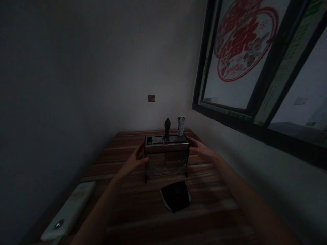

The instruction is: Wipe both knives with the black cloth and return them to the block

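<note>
A clear-walled knife holder [167, 147] with a slotted metal top stands upright on the wooden table. A bulbous black handle [167, 126] and a silver-white patterned handle [181, 126] stick up from its top, and a small dark piece [149, 140] sits at the top's left end. My left hand [135, 160] grips the holder's left side, thumb at the front edge. On the right side my right hand [201, 150] presses with its fingers at the upper corner. Some fingertips are hidden behind the holder. A black cloth-like item [175, 196] with pale edges lies in front.
A long white device [70, 209] with a small lit round display lies at the table's [143, 217] left. Walls border the table behind and on both sides. A dark-framed window [245, 117] with red round decorations is at the right. The room is dim.
</note>
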{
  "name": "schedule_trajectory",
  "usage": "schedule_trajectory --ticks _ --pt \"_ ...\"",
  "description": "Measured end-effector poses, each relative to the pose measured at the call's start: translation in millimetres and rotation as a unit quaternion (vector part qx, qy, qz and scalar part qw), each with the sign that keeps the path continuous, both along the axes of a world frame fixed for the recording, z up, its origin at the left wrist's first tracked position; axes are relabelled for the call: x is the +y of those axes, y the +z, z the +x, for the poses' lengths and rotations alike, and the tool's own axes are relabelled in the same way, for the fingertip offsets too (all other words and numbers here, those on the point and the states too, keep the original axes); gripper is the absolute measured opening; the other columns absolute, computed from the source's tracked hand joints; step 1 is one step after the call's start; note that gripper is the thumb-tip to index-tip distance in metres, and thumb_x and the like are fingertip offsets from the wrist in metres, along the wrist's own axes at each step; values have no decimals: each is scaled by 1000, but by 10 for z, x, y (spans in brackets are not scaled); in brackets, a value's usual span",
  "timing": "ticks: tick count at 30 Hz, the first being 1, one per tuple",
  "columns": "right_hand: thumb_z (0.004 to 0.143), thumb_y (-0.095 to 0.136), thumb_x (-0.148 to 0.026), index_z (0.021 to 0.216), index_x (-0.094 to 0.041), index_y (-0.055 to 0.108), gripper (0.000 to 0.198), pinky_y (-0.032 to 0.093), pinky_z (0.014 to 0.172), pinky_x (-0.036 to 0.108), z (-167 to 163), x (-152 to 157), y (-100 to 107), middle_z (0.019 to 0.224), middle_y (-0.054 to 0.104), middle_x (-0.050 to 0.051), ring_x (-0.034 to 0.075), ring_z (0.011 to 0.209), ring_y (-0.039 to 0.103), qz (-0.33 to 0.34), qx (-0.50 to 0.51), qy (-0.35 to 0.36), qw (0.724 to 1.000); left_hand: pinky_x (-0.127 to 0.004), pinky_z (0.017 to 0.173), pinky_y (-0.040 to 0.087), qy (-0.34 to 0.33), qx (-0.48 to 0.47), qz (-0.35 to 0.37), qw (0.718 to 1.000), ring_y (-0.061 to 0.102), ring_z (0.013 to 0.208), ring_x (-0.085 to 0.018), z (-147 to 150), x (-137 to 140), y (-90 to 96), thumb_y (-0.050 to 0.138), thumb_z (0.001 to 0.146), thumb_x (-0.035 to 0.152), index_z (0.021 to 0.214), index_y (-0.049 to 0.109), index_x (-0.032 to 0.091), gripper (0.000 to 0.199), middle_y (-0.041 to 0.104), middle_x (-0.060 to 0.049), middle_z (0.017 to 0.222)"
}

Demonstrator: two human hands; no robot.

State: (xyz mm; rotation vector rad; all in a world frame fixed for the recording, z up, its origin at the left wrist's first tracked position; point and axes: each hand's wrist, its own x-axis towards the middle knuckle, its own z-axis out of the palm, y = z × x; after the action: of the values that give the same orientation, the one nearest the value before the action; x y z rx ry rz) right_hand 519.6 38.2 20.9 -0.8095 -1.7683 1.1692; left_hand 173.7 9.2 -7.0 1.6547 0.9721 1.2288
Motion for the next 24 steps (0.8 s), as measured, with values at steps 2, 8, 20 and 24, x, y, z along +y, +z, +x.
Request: schedule_trajectory --ticks 2,8,20,24 --pt "61 75 -44 131 -21 43 80 28 107 45 -13 28 19 137 45 8 23 126 41 -18 -1 -5 1000 -41 108 29 -2 2 6 1000 33 132 -29 5 26 5 72 62 45 135 37 23 84 36 -11 143" --pt "62 74 -38 130 -21 45 76 31 106 44 8 99 -13 133 50 7 23 122 46 -38 -7 1 999 -44 106 32 -4 17 -15 1000 40 127 -29 -23 90 129 73 60 44 131 43 21 81 44 -11 138" --pt "64 74 -31 129 -20 47 71 31 106 43 -1 140 -57 131 52 5 23 120 48 -9 28 -25 999 -45 97 41 -8 32 -14 999 49 119 -28 -25 160 187 73 59 29 127 46 22 74 50 -12 132" --pt "66 73 -34 127 -23 50 66 29 107 41 162 171 -45 131 53 2 22 122 46 13 56 -57 997 -44 98 41 -12 31 7 999 49 119 -28 157 191 210 72 60 30 129 43 20 76 47 -13 135"
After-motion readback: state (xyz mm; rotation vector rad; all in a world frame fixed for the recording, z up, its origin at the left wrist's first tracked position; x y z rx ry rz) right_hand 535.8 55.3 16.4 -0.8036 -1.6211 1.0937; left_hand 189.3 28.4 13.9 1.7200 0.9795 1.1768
